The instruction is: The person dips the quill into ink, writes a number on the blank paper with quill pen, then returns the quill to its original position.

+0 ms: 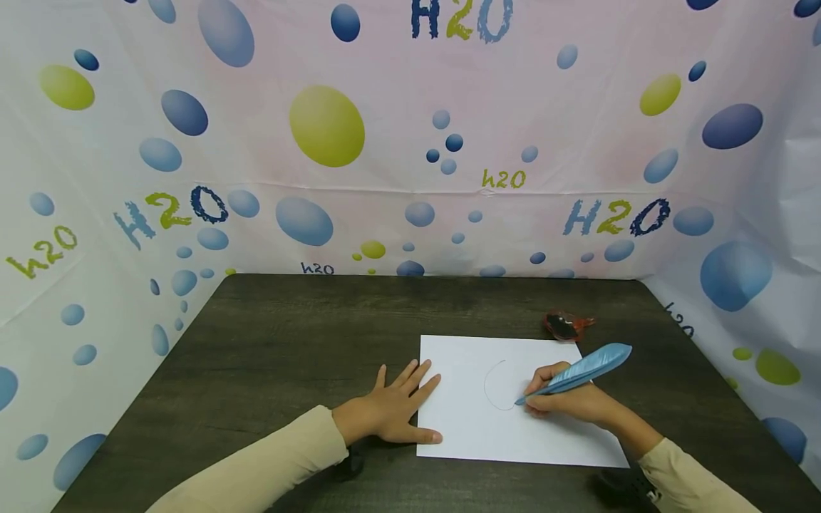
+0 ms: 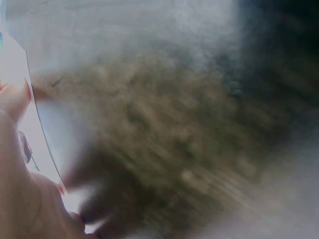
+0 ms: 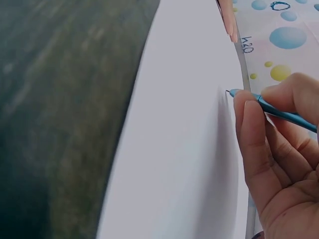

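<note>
A white sheet of paper (image 1: 465, 427) lies on the dark table, bearing a thin curved line (image 1: 485, 385) like an unfinished circle. My right hand (image 1: 571, 400) pinches a blue feather-shaped pen (image 1: 593, 367), its tip touching the paper at the lower end of that curve. In the right wrist view thumb and fingers close round the slim blue pen (image 3: 284, 114). With fingers spread, my left hand (image 1: 400, 406) rests across the paper's left edge, partly on the table. The left wrist view shows part of the left hand (image 2: 30, 204) beside the sheet.
Behind the paper's far right corner sits a small red and black object (image 1: 567, 325), its kind unclear. The dark wooden table (image 1: 308, 328) ends at a white backdrop (image 1: 385, 71) printed with bubbles and "H2O". Backdrop cloth also hangs at both sides.
</note>
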A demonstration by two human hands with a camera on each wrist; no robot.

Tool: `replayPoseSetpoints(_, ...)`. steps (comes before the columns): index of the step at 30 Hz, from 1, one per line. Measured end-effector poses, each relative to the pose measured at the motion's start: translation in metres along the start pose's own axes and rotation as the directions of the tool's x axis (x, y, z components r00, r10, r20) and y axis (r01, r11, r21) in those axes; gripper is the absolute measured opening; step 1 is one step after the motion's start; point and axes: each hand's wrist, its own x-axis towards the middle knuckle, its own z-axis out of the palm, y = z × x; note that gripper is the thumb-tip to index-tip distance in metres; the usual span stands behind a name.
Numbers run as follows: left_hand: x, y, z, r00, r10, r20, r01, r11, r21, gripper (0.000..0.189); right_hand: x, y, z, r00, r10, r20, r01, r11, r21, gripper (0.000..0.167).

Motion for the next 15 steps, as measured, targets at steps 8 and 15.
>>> replayPoseSetpoints(8,0.0006,0.0009,-0.0001,1.000,0.009,0.000,-0.009,1.000,-0.006,0.094,0.0001,-0.0001,-0.0033,0.998,0.036,-0.044,-0.036,0.999,-0.006,0.012)
replayPoseSetpoints(15,0.0016,0.0001,0.0001,1.000,0.008,0.014,-0.008,1.000,0.000,0.093,0.0042,-0.0025,-0.0030,0.995,0.052,-0.086,-0.053,0.999,-0.009,0.014)
